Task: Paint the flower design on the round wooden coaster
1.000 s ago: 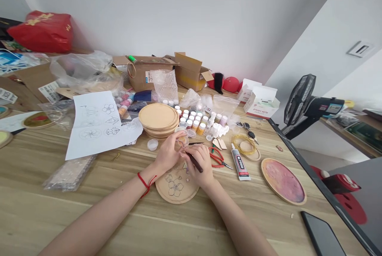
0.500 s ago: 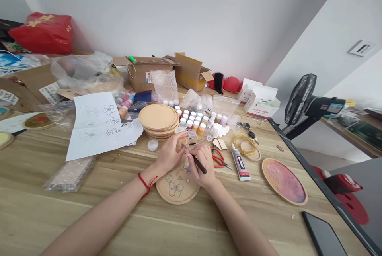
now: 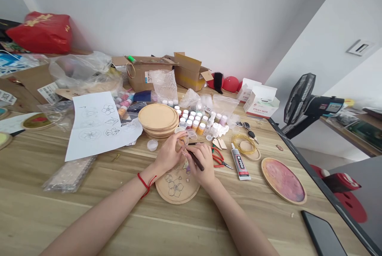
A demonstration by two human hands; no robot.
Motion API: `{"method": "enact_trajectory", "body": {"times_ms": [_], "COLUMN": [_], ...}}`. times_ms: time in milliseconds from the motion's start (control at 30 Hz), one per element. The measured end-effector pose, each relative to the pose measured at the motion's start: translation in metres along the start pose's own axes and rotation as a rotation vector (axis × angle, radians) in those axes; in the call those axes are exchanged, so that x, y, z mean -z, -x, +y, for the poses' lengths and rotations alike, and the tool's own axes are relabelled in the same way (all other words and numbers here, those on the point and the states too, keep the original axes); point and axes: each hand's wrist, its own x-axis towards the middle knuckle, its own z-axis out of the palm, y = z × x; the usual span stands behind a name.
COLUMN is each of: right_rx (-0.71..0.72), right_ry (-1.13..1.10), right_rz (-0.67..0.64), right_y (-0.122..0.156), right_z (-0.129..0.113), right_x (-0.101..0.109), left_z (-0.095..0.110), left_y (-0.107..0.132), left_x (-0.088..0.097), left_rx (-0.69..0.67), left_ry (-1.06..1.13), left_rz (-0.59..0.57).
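A round wooden disc with flower outlines drawn on it lies on the table in front of me. My left hand is closed on a small clear pot just beyond the disc. My right hand grips a dark-handled brush like a pen, its tip pointing toward the pot. Both hands nearly touch above the disc's far edge. A red string circles my left wrist.
Behind the hands stand a stack of blank wooden discs and several small paint pots. To the right lie red pliers, a glue tube, a gold wire coil and a pink painted disc. A sheet of flower sketches lies left.
Almost nothing differs. My hands stay together over the disc, the brush shifting slightly by the pot.
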Motion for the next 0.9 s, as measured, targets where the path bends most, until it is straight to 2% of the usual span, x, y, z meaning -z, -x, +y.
{"method": "enact_trajectory", "body": {"times_ms": [100, 233, 367, 533, 667, 800, 900], "right_rx": [0.006, 0.012, -0.001, 0.014, -0.021, 0.020, -0.003], "right_ry": [0.066, -0.008, 0.039, -0.025, 0.026, -0.015, 0.039], "right_rz": [0.036, 0.015, 0.035, 0.001, 0.051, 0.009, 0.052], "right_y": [0.0012, 0.0006, -0.0005, -0.0002, 0.0006, 0.0013, 0.0018], "right_z": [-0.0005, -0.0021, -0.0016, -0.0009, 0.0004, 0.0005, 0.0002], "right_x": [-0.0021, -0.0017, -0.0008, -0.0013, -0.0012, -0.0011, -0.0018], "left_z": [0.0008, 0.0006, -0.0005, -0.0006, -0.0008, -0.0007, -0.0004], "left_y": [-0.0002, 0.0000, 0.0000, 0.0004, 0.0008, 0.0007, 0.0007], "left_x": [0.0004, 0.0002, -0.0002, 0.0000, -0.0004, 0.0000, 0.0002], "left_rx": [0.024, 0.032, 0.029, 0.011, 0.024, 0.024, 0.038], "left_ry": [-0.007, -0.012, 0.006, 0.011, 0.005, 0.006, 0.001], "left_rz": [-0.010, -0.016, 0.014, 0.004, 0.013, -0.005, -0.002]}}
